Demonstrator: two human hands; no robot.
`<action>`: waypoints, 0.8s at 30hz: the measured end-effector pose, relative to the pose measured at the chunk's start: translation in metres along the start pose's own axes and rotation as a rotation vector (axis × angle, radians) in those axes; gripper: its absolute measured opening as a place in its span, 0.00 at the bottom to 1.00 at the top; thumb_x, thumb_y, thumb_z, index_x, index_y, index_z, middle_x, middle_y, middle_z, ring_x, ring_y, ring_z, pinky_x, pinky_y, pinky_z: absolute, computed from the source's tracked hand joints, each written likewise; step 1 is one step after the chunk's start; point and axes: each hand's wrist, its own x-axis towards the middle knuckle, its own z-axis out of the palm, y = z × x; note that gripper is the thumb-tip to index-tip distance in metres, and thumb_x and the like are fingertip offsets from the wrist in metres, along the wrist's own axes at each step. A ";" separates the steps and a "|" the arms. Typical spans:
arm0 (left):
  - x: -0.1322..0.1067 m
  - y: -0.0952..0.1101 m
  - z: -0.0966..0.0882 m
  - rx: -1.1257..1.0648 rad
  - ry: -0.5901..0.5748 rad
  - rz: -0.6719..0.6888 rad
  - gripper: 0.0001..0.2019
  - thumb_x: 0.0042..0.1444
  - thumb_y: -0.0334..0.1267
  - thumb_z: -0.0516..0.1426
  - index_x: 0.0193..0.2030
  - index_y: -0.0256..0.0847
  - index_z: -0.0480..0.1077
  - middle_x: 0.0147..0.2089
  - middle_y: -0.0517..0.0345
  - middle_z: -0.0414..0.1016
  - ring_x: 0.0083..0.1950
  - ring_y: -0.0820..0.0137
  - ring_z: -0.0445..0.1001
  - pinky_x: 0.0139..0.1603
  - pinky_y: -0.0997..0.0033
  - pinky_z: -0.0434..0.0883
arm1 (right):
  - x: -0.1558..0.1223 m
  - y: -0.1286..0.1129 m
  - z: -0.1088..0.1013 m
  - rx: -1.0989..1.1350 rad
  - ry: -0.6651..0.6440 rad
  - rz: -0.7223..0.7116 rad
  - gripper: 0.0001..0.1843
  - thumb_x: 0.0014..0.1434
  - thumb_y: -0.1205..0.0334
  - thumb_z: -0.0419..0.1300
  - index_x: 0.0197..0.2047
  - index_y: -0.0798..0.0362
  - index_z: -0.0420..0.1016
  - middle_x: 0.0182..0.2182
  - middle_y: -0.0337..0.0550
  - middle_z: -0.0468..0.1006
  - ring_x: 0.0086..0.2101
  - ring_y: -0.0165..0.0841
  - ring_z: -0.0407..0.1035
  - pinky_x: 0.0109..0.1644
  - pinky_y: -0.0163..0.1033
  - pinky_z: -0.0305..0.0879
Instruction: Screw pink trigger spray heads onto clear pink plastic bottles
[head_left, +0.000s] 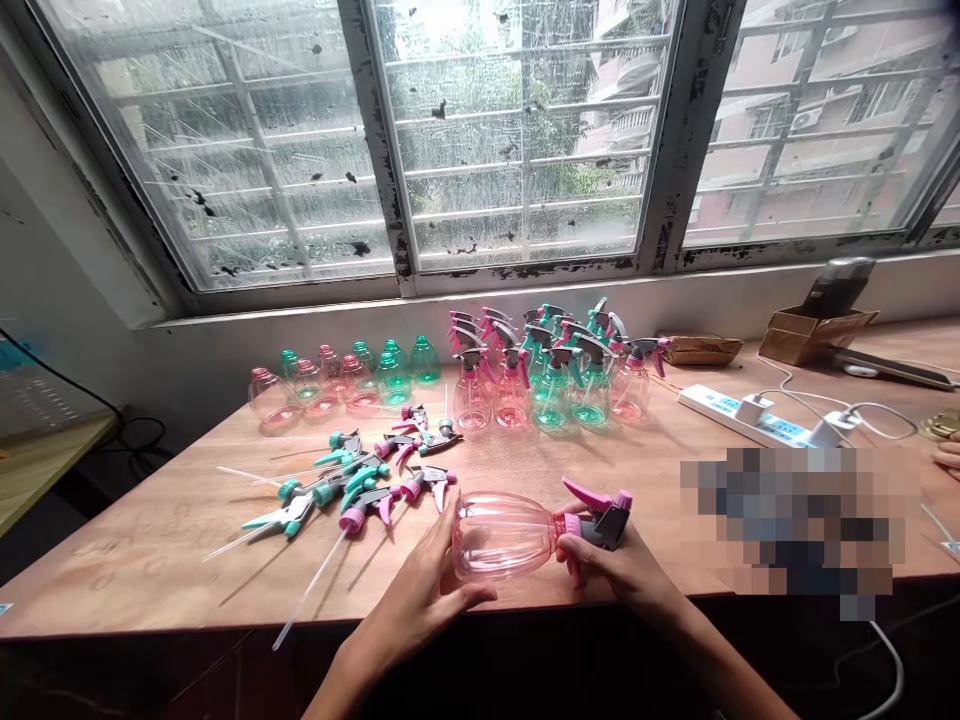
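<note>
A clear pink spray bottle point(504, 532) lies on its side near the front edge of the wooden table point(165, 540). My left hand point(420, 590) wraps round its body from the left. My right hand point(611, 565) grips the bottle's neck, where a pink and grey trigger sprayer head point(600, 512) sits. Left of the bottle lie several loose trigger heads point(352, 485) in pink and teal, their long dip tubes pointing toward me.
Several headless pink and green bottles point(345, 380) stand at the back left. Several bottles fitted with sprayers point(547, 375) stand at the back centre. A white power strip point(739, 415) with cables, a cardboard box point(814, 330) and a blurred patch are on the right. Another person's fingers point(949, 455) show at the right edge.
</note>
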 end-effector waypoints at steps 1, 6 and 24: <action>0.000 0.000 0.000 -0.014 0.002 0.000 0.52 0.62 0.46 0.67 0.80 0.52 0.35 0.80 0.42 0.47 0.78 0.42 0.50 0.75 0.38 0.56 | 0.000 0.000 0.000 0.001 0.005 0.000 0.21 0.55 0.51 0.76 0.44 0.52 0.76 0.25 0.38 0.82 0.19 0.31 0.72 0.25 0.37 0.72; 0.006 0.002 0.001 -0.091 -0.009 0.063 0.52 0.63 0.43 0.66 0.79 0.57 0.31 0.80 0.45 0.49 0.76 0.45 0.57 0.73 0.44 0.62 | 0.000 0.001 -0.001 -0.006 0.015 0.001 0.21 0.56 0.50 0.76 0.45 0.52 0.77 0.26 0.38 0.83 0.19 0.30 0.73 0.25 0.37 0.72; 0.006 0.000 0.001 -0.084 -0.026 0.073 0.46 0.67 0.46 0.62 0.79 0.58 0.33 0.81 0.49 0.45 0.77 0.48 0.55 0.75 0.46 0.60 | 0.002 -0.004 0.000 0.005 0.035 0.018 0.20 0.57 0.48 0.74 0.41 0.53 0.76 0.25 0.39 0.82 0.19 0.30 0.72 0.24 0.35 0.68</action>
